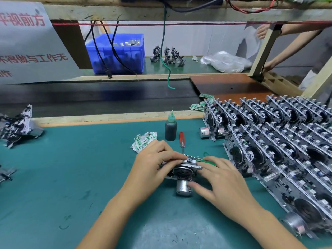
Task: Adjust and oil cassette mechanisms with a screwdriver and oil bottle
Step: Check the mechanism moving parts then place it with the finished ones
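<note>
Your left hand (pixel 154 159) pinches the cassette mechanism (pixel 181 169) on the green mat (pixel 71 168); your right hand (pixel 221 178) rests loose-fingered against its motor. Rigid but delicate, probably: hold the metal frame edges.

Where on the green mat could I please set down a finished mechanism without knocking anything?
The bare green mat left of the left hand, short of the heap of mechanisms at the far-left edge, is free. It is crowded to the right: stacked silver cassette mechanisms, dark oil bottle, red-handled screwdriver.
</note>
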